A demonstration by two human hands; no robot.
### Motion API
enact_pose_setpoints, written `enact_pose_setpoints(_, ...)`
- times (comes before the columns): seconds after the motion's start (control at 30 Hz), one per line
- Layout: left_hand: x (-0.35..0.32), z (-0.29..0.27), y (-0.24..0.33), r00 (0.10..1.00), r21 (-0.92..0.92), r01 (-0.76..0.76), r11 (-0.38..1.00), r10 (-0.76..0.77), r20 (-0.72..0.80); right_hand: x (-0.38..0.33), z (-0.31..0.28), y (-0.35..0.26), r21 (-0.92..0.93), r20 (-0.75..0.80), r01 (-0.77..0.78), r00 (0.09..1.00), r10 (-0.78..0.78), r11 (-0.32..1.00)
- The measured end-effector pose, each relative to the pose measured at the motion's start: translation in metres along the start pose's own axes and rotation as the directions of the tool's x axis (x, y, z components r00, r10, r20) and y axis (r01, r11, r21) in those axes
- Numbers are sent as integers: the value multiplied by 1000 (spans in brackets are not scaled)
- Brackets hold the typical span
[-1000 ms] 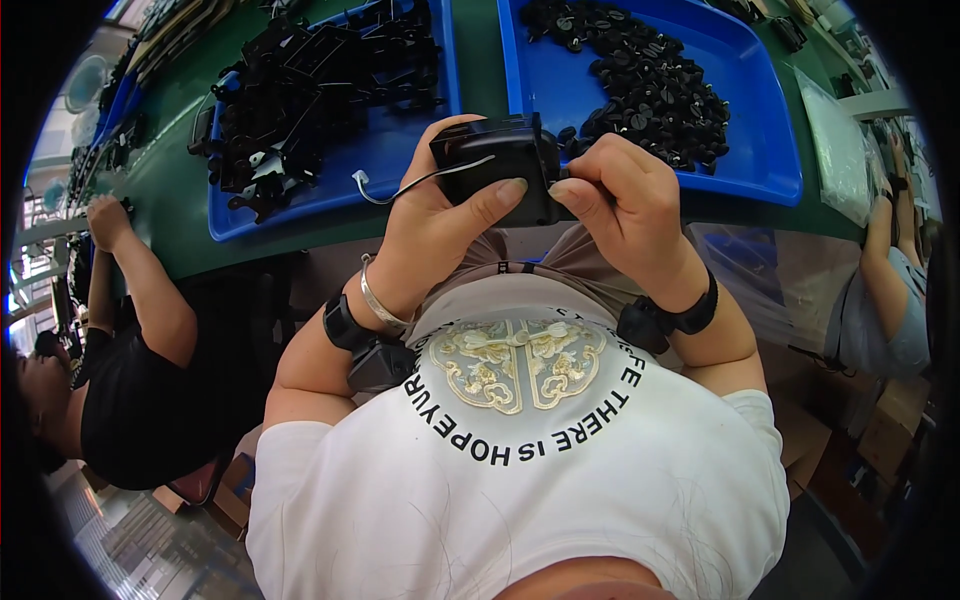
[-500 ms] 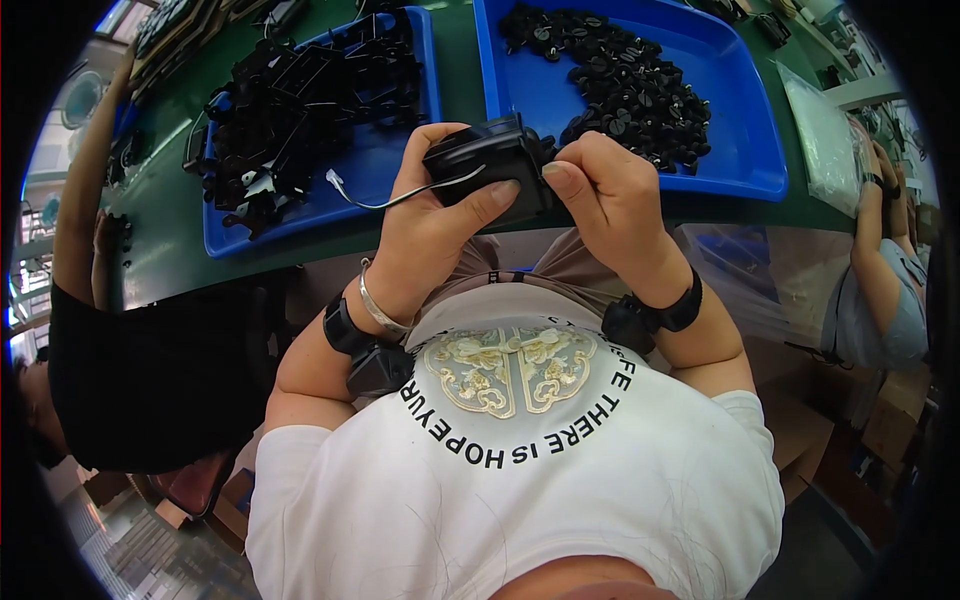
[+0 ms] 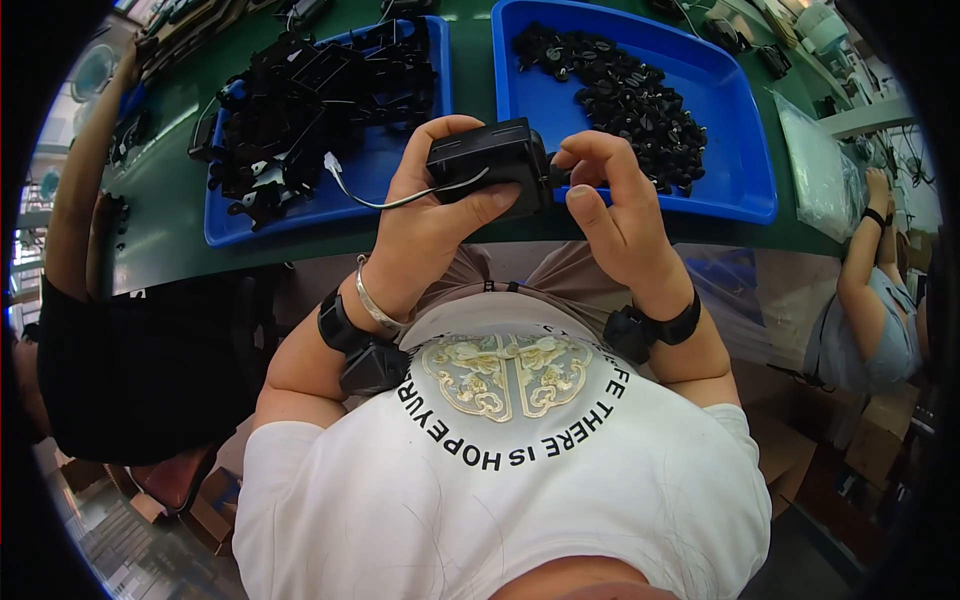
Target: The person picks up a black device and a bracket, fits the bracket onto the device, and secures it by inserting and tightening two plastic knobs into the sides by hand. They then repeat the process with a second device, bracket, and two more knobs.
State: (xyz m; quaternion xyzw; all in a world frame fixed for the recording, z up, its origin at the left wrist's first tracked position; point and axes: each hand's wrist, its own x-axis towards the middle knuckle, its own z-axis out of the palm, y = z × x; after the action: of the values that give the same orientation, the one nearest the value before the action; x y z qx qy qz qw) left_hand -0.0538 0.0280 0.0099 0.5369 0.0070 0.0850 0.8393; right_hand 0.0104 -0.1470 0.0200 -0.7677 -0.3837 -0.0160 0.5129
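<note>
**Black housing held in both hands over the bench edge**

My left hand [image 3: 430, 215] has its grip closed around a black plastic housing [image 3: 490, 165], fingers curled over its top edge and the thumb pressed along its near face. My right hand [image 3: 620, 215] meets the same housing at its right end, the fingertips [image 3: 580, 155] pinched against that end; whether they hold a small part there I cannot tell, since the fingers cover the spot. A thin grey wire [image 3: 385, 195] runs out from under my left thumb, curves to the left and ends in a small white plug [image 3: 331, 160] that hangs over the near rim of the left tray.

The housing sits in the air just above the near edge of the green bench [image 3: 160, 200], between my chest and two blue trays. The left blue tray [image 3: 300, 215] is heaped with larger black plastic parts [image 3: 310, 90]. The right blue tray [image 3: 740, 130] holds a pile of small black round pieces [image 3: 620, 90].

I wear a silver bangle [image 3: 368, 300] and a dark band on my left wrist, and a dark band [image 3: 655, 325] on the right.

To my left a person in a black top [image 3: 140, 360] reaches an arm over the bench; to my right another person's arm [image 3: 860, 250] is raised beside a clear plastic bag [image 3: 815, 165].
</note>
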Motion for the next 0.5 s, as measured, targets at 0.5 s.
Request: enact_pose_setpoints(0.5, -2, 1, 2, 987, 302, -147, 942, 119, 108, 7, 18, 0, 163, -86, -45, 994, 60, 986)
